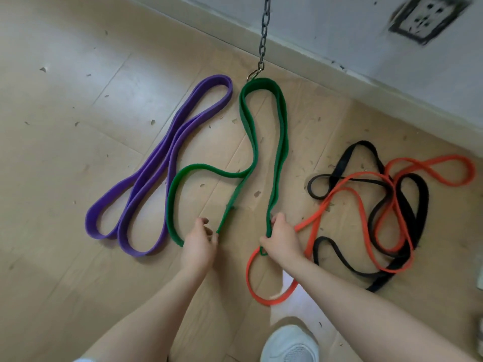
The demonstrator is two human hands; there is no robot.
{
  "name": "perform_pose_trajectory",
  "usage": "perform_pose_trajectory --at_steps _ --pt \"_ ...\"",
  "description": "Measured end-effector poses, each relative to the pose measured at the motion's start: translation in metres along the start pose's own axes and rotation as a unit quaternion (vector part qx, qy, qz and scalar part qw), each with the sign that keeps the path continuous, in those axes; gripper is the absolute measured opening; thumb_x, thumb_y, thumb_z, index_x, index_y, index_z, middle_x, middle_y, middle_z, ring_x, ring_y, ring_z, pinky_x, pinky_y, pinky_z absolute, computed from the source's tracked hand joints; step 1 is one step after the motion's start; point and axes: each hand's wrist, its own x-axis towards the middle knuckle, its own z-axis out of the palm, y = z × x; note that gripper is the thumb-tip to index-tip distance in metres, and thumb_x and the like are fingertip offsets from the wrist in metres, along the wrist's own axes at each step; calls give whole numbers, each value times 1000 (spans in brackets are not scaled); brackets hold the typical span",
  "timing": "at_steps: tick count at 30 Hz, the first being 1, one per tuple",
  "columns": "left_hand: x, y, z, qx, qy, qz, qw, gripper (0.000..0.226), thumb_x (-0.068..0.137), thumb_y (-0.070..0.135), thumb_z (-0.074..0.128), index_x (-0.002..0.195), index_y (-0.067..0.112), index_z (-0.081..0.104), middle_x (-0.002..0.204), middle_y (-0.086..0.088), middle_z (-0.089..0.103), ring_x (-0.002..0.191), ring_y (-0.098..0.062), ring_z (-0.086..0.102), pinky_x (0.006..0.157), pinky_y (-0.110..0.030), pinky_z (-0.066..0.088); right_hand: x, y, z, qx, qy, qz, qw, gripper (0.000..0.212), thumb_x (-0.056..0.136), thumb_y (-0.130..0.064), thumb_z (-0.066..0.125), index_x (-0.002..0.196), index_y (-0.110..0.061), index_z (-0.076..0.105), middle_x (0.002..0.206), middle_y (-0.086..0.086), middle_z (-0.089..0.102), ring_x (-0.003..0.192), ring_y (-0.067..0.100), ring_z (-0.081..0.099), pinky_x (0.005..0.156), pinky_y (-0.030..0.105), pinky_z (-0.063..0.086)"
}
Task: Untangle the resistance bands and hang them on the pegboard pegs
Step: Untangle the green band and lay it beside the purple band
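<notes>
On scuffed tan floorboards [78, 74], both hands pinched a flat green rubber band [279, 142]: left hand [200, 242] and right hand [281, 239] each closed on a strand. Beside it lay a folded purple band [156, 168]; orange [352, 202] and black [415, 202] bands tangled rightward.

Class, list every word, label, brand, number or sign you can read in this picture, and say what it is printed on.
None can be read.
Purple rubber band, green rubber band, orange rubber band and black rubber band: no print shows.
White wall socket plate: too blurred to tell.
White shoe: no logo visible.
</notes>
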Motion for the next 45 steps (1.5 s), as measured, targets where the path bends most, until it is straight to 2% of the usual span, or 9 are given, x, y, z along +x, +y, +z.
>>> perform_pose_trajectory --at_steps 8,12,16,24,27,31,33,38,45 --pt "13 -6 -13 -135 176 -171 960 64 92 15 51 146 11 16 153 -16 15 139 -38 17 112 -47 19 -12 -32 51 -30 -199 -96 975 57 87 -23 59 135 -10 31 112 16 62 99 32 61 86 41 50" --pt "29 -13 -23 -66 141 -184 971 51 90 21 54 136 9 37 136 -17 45 127 -37 37 105 -49 31 12 -30 21 -174 -18 -197 965 29 93 -11 44 122 -16 42 125 10 48 109 32 52 81 40 45" --pt "22 -15 -22 49 139 -118 982 50 87 15 58 133 11 39 129 -15 46 120 -33 44 95 -47 39 37 -17 -6 -326 53 -324 886 61 79 8 42 134 -18 36 148 12 23 120 32 41 86 38 43" --pt "0 -13 -7 -16 95 -30 995 40 89 -5 37 125 9 47 124 -12 49 110 -25 50 89 -33 42 74 -20 -17 -486 2 -513 707 38 78 -7 45 111 -19 60 139 7 48 114 26 52 86 34 43" --pt "-4 -11 -2 -5 43 11 999 28 93 12 47 120 12 54 121 -8 53 109 -21 52 90 -30 43 75 -23 -20 -487 8 -503 714 29 72 -12 40 78 -22 66 125 6 62 96 22 63 69 28 46" --pt "-7 -12 6 59 11 -13 998 49 78 59 58 112 25 60 140 -9 29 132 -28 28 108 -43 32 84 -32 -21 -509 -23 -468 722 19 88 -12 47 105 -16 54 159 8 0 145 28 9 112 45 17" --pt "-10 -9 14 98 -15 -8 995 60 64 68 65 108 27 59 154 -5 4 141 -31 12 113 -46 26 88 -26 -15 -484 21 -468 739 10 84 -15 52 87 -16 62 155 12 23 142 33 23 113 49 20" --pt "-6 -4 20 158 5 -5 987 44 76 40 68 106 15 49 156 -13 4 133 -35 28 106 -43 33 82 -36 15 -423 118 -465 769 7 63 -21 66 69 -19 63 77 -1 67 74 22 64 84 39 36" --pt "-15 -40 -28 230 49 21 972 39 92 4 36 129 16 38 115 -12 57 111 -32 47 93 -34 35 65 -35 24 -257 44 -518 815 46 68 -52 67 89 -15 51 77 2 63 74 23 64 63 29 50"
